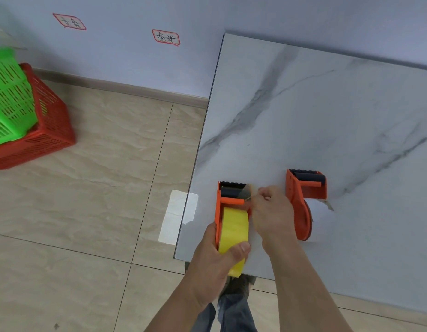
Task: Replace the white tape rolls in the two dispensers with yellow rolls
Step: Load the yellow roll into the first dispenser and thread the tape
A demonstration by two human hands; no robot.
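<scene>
Two dispensers in play: we count one loaded with yellow and one not yet changed, so we judge the job roughly half done.
Landmark: we place everything against the marble table (pixel 327 116).
Baskets: a green basket (pixel 8 97) nested in a red basket (pixel 47 130) sits on the floor well to the left of the table; we cannot see into them from here.
Paper sheet: a white sheet (pixel 176 216) lies on the floor just beside the table's left edge.
Left hand (pixel 217 257): closed around the yellow tape roll (pixel 234 226) and the back of its holder, thumb pressed on the roll, at the table's near left corner.
Left dispenser (pixel 219 204): orange, lying on the table by its left edge, the yellow roll seated in it.
Tape end (pixel 248 191): a translucent strip stands up near the roller and toothed blade of the left dispenser; we judge threading is under way, not finished.
Right hand (pixel 272 212): fingers pinched on that tape end, just right of the left dispenser.
Right dispenser (pixel 306 195): orange, resting on the table further right, untouched by either hand.
White roll (pixel 318 207): seems to sit in the right dispenser, with a loose tab on its right side.
Left to do: finish feeding the yellow tape, then swap the white roll; no second yellow roll shows on the table.
</scene>
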